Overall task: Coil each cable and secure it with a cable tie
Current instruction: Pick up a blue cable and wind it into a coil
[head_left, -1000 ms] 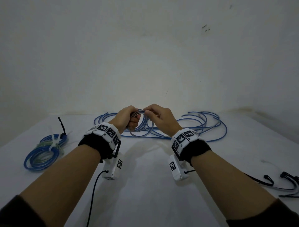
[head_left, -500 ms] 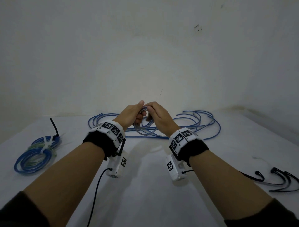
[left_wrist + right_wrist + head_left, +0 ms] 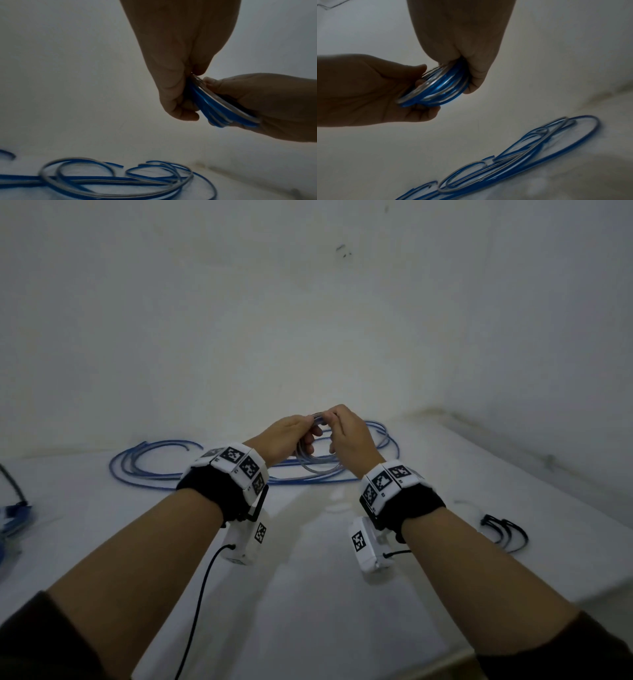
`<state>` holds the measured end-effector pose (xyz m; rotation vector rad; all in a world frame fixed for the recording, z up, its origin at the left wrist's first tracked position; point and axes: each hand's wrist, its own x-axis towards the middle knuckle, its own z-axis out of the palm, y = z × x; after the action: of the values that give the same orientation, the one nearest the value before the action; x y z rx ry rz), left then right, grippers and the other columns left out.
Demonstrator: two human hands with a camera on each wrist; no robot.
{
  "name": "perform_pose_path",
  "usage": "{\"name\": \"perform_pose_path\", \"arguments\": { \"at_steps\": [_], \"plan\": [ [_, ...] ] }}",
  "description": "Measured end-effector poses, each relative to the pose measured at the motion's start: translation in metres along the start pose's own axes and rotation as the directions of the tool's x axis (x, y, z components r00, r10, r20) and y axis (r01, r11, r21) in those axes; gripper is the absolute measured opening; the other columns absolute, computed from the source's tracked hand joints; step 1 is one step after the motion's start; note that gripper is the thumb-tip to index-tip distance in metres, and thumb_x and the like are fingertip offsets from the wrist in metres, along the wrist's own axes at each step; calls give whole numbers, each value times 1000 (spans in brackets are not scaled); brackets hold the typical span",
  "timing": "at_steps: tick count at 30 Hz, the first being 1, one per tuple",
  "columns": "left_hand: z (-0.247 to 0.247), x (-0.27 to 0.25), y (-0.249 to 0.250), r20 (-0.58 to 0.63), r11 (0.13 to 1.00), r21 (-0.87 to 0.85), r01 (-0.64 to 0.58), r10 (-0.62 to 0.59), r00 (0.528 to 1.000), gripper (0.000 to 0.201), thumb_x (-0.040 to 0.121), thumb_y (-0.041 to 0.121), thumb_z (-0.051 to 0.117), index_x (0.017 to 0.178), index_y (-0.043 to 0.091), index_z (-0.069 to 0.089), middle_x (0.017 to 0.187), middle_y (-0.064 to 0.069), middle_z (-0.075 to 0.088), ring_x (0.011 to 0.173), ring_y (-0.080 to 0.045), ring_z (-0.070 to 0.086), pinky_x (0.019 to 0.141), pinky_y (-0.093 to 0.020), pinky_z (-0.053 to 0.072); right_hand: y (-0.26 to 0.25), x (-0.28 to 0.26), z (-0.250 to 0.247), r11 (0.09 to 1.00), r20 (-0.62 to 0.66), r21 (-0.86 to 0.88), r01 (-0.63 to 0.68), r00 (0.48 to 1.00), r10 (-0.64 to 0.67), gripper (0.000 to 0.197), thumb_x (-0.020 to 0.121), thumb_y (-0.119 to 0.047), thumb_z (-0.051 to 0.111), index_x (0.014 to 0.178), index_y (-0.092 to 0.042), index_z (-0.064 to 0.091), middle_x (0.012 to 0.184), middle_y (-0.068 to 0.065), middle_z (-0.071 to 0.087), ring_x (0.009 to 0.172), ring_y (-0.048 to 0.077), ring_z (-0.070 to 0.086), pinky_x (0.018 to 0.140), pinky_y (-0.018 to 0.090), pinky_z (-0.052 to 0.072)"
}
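Note:
A small coil of blue-and-clear cable hangs above the table between both hands. My left hand grips its top left with curled fingers. My right hand pinches its top right. In the left wrist view the left hand closes on the coil strands, with the right hand beside it. In the right wrist view the right hand clamps the coil from above, and the left hand cups it. The rest of the cable lies loose on the table behind.
A tied blue coil sits at the far left edge. Several black cable ties lie at the right, near the white table's right edge. A pale wall stands close behind the loose loops.
Both hands have risen a little and closed in on the top of the coil. The view has swung right, so the tied coil has slid to the left edge.

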<state>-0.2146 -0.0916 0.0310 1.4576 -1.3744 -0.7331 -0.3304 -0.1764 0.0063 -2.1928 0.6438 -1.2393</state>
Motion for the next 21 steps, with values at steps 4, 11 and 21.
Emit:
{"name": "perform_pose_path", "arguments": {
  "at_steps": [4,11,21],
  "plan": [
    [43,15,19,48,988,-147,56,-50,998,38,103,26,26,75,12,47,62,-2,41,51,-12,45,55,-23,41,11,-11,-43,998,-24,-26,-56,998,55,20,101,-18,39,87,-9,51,67,-6,46,60,19,48,66,34,42],
    [114,30,32,107,998,-60,6,0,994,37,102,16,25,68,12,39,58,-3,32,45,-13,34,47,-22,35,31,-42,-126,931,85,74,-359,932,352,31,100,-36,38,95,-17,62,77,4,64,62,13,62,61,24,52],
    [168,29,30,158,999,-8,34,-32,987,36,101,18,30,67,12,40,56,-1,32,42,-10,34,52,-26,42,78,-92,-210,721,301,-571,-393,717,629,14,86,-8,61,95,-17,68,84,1,62,67,13,56,62,23,50]
  ]
}}
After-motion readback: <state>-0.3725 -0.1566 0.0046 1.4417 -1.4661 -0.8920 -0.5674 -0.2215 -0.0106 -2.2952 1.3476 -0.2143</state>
